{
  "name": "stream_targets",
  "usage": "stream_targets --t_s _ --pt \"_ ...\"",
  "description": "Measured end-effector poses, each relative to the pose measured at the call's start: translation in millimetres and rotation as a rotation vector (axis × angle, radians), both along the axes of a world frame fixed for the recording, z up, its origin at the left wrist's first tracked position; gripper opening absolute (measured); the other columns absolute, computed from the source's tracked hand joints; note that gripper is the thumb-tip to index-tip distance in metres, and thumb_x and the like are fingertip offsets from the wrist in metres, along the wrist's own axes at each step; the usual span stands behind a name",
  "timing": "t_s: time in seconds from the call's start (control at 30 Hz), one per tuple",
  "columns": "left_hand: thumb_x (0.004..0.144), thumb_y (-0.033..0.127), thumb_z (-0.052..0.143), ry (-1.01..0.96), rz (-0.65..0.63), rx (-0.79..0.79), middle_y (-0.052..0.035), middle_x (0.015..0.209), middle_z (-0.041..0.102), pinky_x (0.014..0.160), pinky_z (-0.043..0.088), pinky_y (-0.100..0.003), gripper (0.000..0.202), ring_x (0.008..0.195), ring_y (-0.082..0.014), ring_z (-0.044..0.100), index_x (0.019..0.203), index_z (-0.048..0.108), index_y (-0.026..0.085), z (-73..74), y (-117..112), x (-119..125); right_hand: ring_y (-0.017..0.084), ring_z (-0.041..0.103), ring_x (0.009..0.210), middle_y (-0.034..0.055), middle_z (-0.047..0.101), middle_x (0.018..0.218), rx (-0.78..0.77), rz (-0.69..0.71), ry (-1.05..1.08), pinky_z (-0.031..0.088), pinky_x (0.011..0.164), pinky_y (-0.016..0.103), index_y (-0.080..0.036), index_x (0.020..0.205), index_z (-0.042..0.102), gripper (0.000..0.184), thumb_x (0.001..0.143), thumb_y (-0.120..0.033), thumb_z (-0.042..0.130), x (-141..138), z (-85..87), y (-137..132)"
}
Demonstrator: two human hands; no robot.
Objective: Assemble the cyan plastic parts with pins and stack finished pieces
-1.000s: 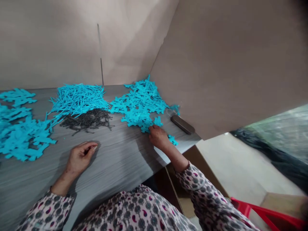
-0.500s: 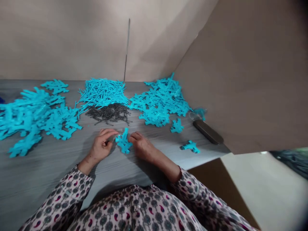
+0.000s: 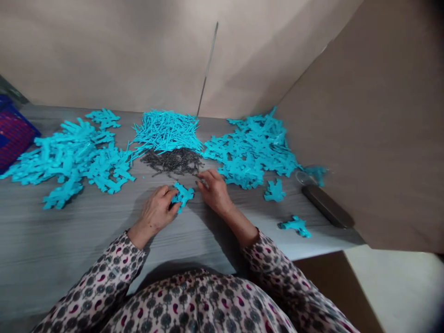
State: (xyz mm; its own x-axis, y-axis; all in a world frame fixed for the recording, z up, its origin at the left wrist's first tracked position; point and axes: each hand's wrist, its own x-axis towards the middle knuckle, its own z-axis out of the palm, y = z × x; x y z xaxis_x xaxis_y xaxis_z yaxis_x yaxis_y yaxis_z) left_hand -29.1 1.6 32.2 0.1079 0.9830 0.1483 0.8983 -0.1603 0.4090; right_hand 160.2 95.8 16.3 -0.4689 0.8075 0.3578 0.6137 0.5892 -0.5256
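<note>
My left hand (image 3: 158,210) grips a turquoise plastic piece (image 3: 183,196) with several stubby arms, its thumb and fingers closed around the left side. The piece is just above or on the table; I cannot tell which. My right hand (image 3: 215,193) is to the right of it, at the near right edge of a pile of dark thin screw-like pins (image 3: 173,162). Its thumb and forefinger are drawn together in a pinch, and whatever is between them is too small to make out.
Behind the pins lies a heap of thin turquoise sticks (image 3: 166,131). Heaps of turquoise pieces lie left (image 3: 72,150) and right (image 3: 253,148). Two separate turquoise pieces (image 3: 275,190) (image 3: 295,225) and a dark elongated case (image 3: 328,206) lie right. A blue-red basket (image 3: 15,134) stands far left; cardboard walls surround the table.
My right hand has left the turquoise piece and moved forward to the pins. My left hand has closed around the piece. The view has shifted left, bringing the basket into sight.
</note>
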Motion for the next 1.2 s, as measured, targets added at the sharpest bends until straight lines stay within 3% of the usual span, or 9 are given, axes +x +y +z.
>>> stream_targets --t_s 0.07,0.13,0.23,0.4,0.53,0.7,0.9,1.03,1.2 --pt "0.089 0.032 0.057 0.046 0.045 -0.017 -0.0075 0.095 0.061 0.073 0.049 -0.031 0.028 0.085 -0.0215 0.060 0.112 0.066 0.019 -0.9 -2.4 5.4 0.024 0.059 0.094 0.0114 0.065 0.095 -0.045 0.042 -0.050 0.047 0.086 0.033 -0.015 0.104 0.064 0.020 0.092 -0.025 0.052 0.8 4.4 -15.1" --pt "0.089 0.032 0.057 0.062 0.073 -0.013 -0.0078 0.097 0.062 0.070 0.048 -0.030 0.029 0.083 -0.0212 0.061 0.113 0.065 0.019 -2.6 -3.7 8.2 0.025 0.057 0.098 0.0120 0.064 0.100 -0.053 0.127 -0.114 0.045 0.087 0.034 -0.015 0.110 0.063 0.026 0.090 -0.030 0.057 -2.0 6.1 -28.3" --pt "0.087 0.028 0.057 0.006 0.065 0.033 -0.0070 0.097 0.062 0.071 0.049 -0.029 0.026 0.082 -0.0196 0.061 0.110 0.066 0.019 -4.4 -3.3 3.6 0.028 0.052 0.103 0.0130 0.063 0.109 -0.036 0.138 -0.228 0.041 0.091 0.038 -0.016 0.119 0.061 0.033 0.089 -0.030 0.059 -8.1 5.6 -35.3" --pt "0.080 0.016 0.056 -0.087 0.020 0.031 -0.0061 0.097 0.061 0.069 0.049 -0.028 0.033 0.076 -0.0169 0.059 0.110 0.068 0.018 -6.4 2.2 -18.4 0.029 0.048 0.105 0.0116 0.062 0.107 -0.081 0.089 -0.341 0.038 0.087 0.039 -0.018 0.110 0.065 0.025 0.087 -0.019 0.055 -6.3 6.3 -24.7" --pt "0.080 0.012 0.054 -0.134 0.005 0.042 -0.0053 0.091 0.059 0.076 0.049 -0.030 0.030 0.084 -0.0187 0.059 0.103 0.072 0.019 -11.2 7.3 -28.0 0.029 0.047 0.107 0.0117 0.062 0.110 -0.082 0.043 -0.331 0.038 0.089 0.040 -0.019 0.109 0.065 0.026 0.086 -0.017 0.054 0.8 6.0 -17.9" --pt "0.081 0.010 0.055 -0.212 -0.021 0.057 -0.0046 0.088 0.061 0.074 0.048 -0.028 0.025 0.084 -0.0178 0.059 0.096 0.073 0.019 -14.2 9.6 -29.3 0.029 0.047 0.108 0.0128 0.062 0.111 -0.080 -0.010 -0.319 0.038 0.094 0.041 -0.018 0.109 0.066 0.030 0.083 -0.013 0.052 14.6 3.5 -9.1" --pt "0.079 0.010 0.057 -0.273 -0.045 -0.052 -0.0044 0.089 0.063 0.063 0.045 -0.025 0.031 0.070 -0.0139 0.058 0.104 0.072 0.018 -14.0 7.4 -31.9 0.028 0.050 0.105 0.0120 0.064 0.107 -0.071 -0.062 -0.271 0.041 0.092 0.039 -0.017 0.107 0.068 0.034 0.079 -0.009 0.050 50.5 -4.4 -0.2" --pt "0.080 0.012 0.057 -0.279 -0.031 -0.050 -0.0024 0.080 0.061 0.061 0.044 -0.024 0.028 0.065 -0.0128 0.056 0.103 0.073 0.018 -13.0 8.3 -33.1 0.027 0.053 0.103 0.0115 0.065 0.106 -0.032 -0.103 -0.265 0.041 0.094 0.040 -0.018 0.103 0.069 0.034 0.077 -0.008 0.050 68.5 -14.3 8.2" --pt "0.084 0.016 0.057 -0.235 -0.019 -0.042 -0.0019 0.077 0.059 0.063 0.044 -0.025 0.020 0.066 -0.0141 0.055 0.096 0.073 0.018 -11.7 11.3 -22.9 0.029 0.053 0.102 0.0141 0.065 0.105 -0.002 -0.238 -0.348 0.041 0.092 0.039 -0.015 0.106 0.069 0.039 0.075 -0.006 0.047 78.6 -24.6 25.5"
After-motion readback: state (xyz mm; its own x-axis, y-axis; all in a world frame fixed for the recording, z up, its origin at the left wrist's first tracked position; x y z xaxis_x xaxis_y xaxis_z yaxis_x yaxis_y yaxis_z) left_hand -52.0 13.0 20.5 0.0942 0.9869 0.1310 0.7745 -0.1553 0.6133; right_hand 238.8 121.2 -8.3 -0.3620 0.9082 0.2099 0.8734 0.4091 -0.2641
